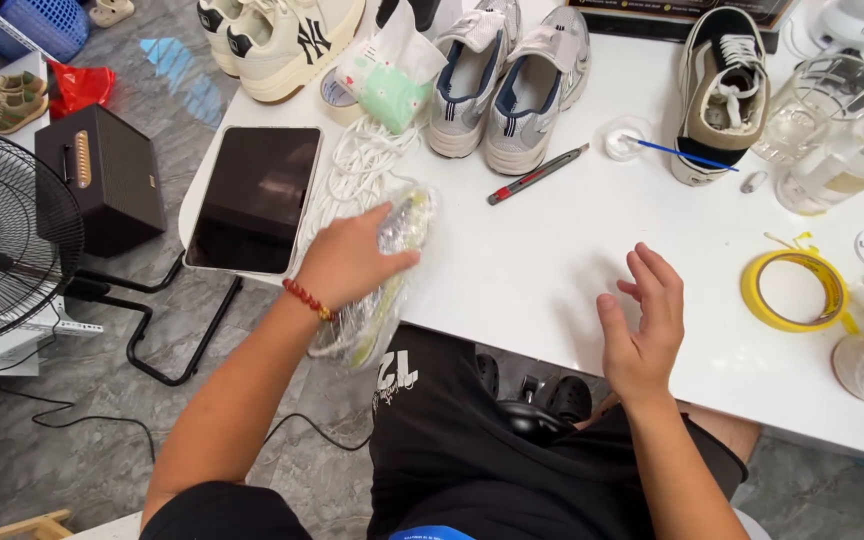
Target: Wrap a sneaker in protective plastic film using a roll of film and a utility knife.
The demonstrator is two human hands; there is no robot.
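Observation:
My left hand (347, 262), with a red bead bracelet on its wrist, grips a shoe wrapped in clear plastic film (384, 280) at the near edge of the white table (532, 270). The wrapped shoe hangs partly over the edge above my lap. My right hand (644, 325) hovers open over the bare table to the right, fingers spread, holding nothing. A heap of white laces (352, 170) lies just beyond the wrapped shoe.
A dark tablet (255, 198) lies at the table's left edge. Behind are grey sneakers (507, 85), cream sneakers (277, 35), a black-and-tan sneaker (720, 90), a red utility knife (537, 174), yellow tape (794, 290), glass jars (822, 110). A fan (2, 240) and a speaker (102, 175) stand on the floor at left.

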